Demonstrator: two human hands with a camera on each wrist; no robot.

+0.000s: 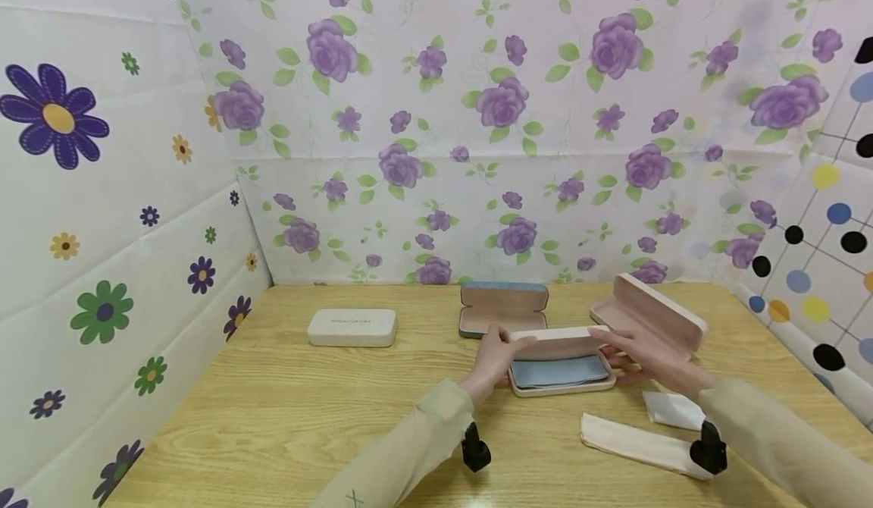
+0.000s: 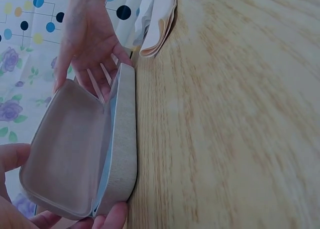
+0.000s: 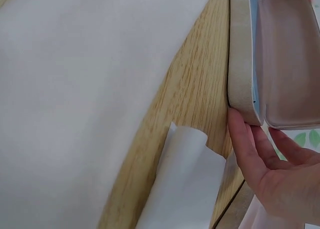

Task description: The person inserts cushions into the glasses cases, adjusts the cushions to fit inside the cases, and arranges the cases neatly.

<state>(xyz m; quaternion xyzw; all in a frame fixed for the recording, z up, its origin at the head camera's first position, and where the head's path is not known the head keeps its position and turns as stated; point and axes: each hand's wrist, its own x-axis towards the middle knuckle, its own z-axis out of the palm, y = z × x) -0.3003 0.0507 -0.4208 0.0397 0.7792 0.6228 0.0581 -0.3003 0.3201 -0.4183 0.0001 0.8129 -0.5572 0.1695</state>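
In front of me on the table lies an open cream glasses case (image 1: 561, 392), its lid tilted up at the back. A folded blue cleaning cloth (image 1: 559, 372) lies inside its base. My left hand (image 1: 492, 360) grips the case's left end, thumb on the lid and fingers by the base. At the right end, my right hand (image 1: 644, 358) holds it with the thumb along the lid's top edge and the fingertips (image 3: 237, 120) against the base corner. The left wrist view shows the lid's pinkish lining, with both hands at opposite ends.
A shut white glasses case (image 1: 352, 328) stands at the left. Behind the held case is an open blue glasses case (image 1: 503, 296), and another open cream case (image 1: 660, 312) is at the back right. A folded cream cloth (image 1: 637, 445) and a white cloth (image 1: 674, 409) lie by my right forearm.
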